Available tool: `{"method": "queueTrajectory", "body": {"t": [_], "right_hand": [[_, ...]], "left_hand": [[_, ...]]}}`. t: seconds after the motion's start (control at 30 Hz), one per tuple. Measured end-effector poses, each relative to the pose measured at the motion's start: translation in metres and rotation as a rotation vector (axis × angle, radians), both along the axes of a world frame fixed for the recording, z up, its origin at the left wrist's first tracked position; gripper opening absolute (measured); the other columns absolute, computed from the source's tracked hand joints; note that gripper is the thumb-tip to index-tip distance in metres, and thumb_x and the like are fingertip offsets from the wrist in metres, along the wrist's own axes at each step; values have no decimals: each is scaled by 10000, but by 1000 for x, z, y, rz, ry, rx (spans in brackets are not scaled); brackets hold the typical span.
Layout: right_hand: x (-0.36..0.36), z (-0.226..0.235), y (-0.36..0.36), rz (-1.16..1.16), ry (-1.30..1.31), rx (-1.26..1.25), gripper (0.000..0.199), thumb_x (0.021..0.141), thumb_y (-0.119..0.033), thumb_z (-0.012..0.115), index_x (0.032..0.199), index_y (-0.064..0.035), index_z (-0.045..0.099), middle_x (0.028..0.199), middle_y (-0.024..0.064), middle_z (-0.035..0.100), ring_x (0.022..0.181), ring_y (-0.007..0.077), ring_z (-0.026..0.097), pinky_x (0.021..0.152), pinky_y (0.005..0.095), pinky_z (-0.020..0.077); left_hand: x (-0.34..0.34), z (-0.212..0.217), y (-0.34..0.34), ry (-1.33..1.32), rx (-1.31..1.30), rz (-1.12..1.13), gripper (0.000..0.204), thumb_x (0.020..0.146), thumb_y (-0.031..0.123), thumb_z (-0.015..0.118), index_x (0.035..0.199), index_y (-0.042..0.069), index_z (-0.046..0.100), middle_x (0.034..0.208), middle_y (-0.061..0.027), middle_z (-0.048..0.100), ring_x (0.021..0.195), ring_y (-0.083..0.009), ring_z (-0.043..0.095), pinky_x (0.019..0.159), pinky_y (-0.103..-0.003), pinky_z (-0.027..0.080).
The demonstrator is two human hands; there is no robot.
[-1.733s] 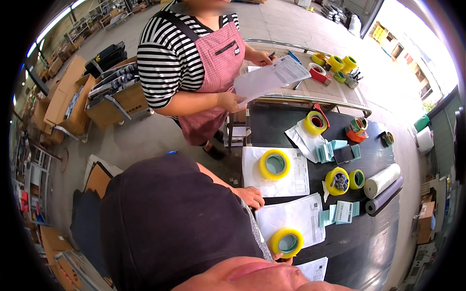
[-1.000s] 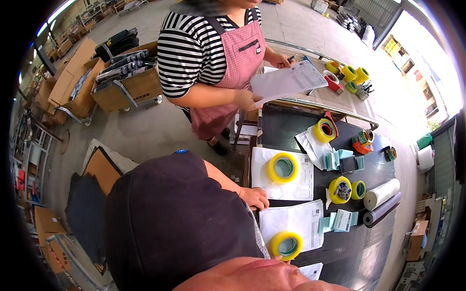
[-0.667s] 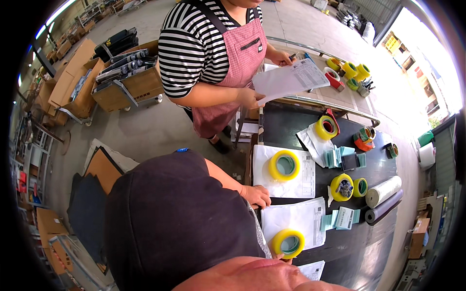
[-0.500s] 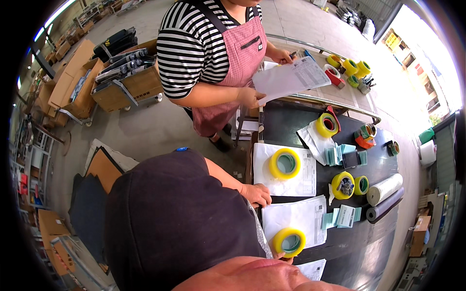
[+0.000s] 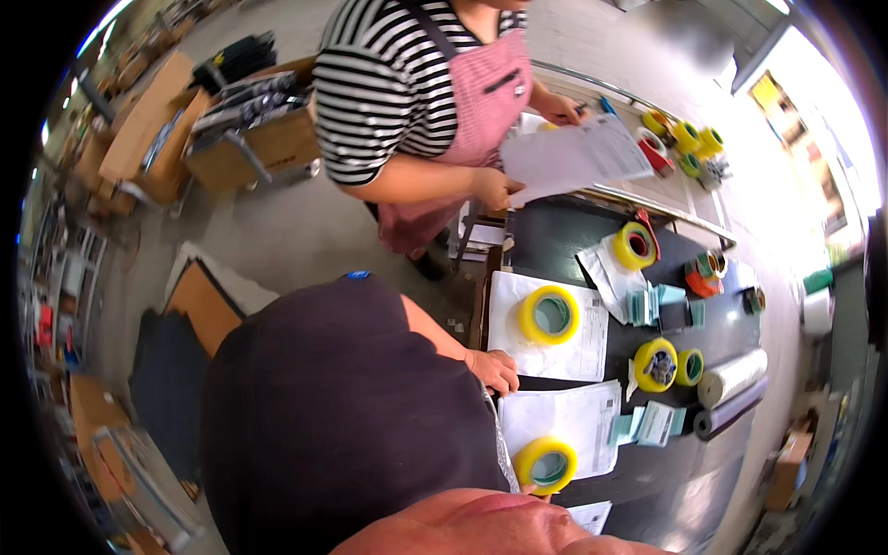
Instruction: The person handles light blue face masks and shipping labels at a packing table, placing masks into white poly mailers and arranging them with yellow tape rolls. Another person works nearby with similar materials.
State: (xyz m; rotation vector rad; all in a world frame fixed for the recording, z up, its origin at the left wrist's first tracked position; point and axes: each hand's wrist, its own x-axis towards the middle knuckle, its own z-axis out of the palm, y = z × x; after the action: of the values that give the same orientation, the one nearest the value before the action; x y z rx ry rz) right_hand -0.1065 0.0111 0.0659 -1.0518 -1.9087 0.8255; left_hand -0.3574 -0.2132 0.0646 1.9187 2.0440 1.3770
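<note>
My left hand (image 5: 495,370) rests at the near edge of the dark table, its fingers loosely bent over the corner of a stack of printed sheets (image 5: 564,412), with nothing in its grasp. Lower down, a bit of my right hand (image 5: 534,490) shows against the edge of a yellow roll of tape (image 5: 547,465) lying on that stack; most of the hand is hidden, so its grip is unclear. Beyond my left hand, another yellow tape roll (image 5: 549,314) sits on a second stack of printed sheets (image 5: 592,342).
Across the table corner a co-worker in a pink apron (image 5: 490,97) holds printed sheets (image 5: 578,159) in both hands. The dark table (image 5: 546,231) also bears a red tape dispenser (image 5: 647,236), pale blue-green packets (image 5: 655,424), a tape roll filled with dark bits (image 5: 657,364) and rolled sheets (image 5: 733,377).
The whole view has shifted and turned slightly. Both my hands stay where they were on the table, and the co-worker still holds the sheets.
</note>
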Motion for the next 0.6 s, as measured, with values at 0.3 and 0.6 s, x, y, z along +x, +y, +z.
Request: {"method": "queueTrajectory", "body": {"t": [0.3, 0.6], "right_hand": [[-25, 10, 14, 299, 9, 141, 545, 883, -351, 576, 1222, 65, 485, 1102, 195, 538, 949, 284, 540, 856, 389, 447], [-72, 16, 39, 676, -33, 244, 537, 890, -342, 571, 1222, 72, 488, 1098, 200, 547, 946, 287, 545, 855, 392, 449]], "left_hand": [[-8, -45, 17, 26, 280, -24, 119, 823, 250, 598, 883, 158, 644, 1034, -2, 622, 953, -284, 552, 783, -430, 463], [14, -41, -29, -6, 185, 234, 210, 793, 258, 618, 955, 129, 648, 1032, -53, 638, 986, -303, 572, 808, -447, 479]]}}
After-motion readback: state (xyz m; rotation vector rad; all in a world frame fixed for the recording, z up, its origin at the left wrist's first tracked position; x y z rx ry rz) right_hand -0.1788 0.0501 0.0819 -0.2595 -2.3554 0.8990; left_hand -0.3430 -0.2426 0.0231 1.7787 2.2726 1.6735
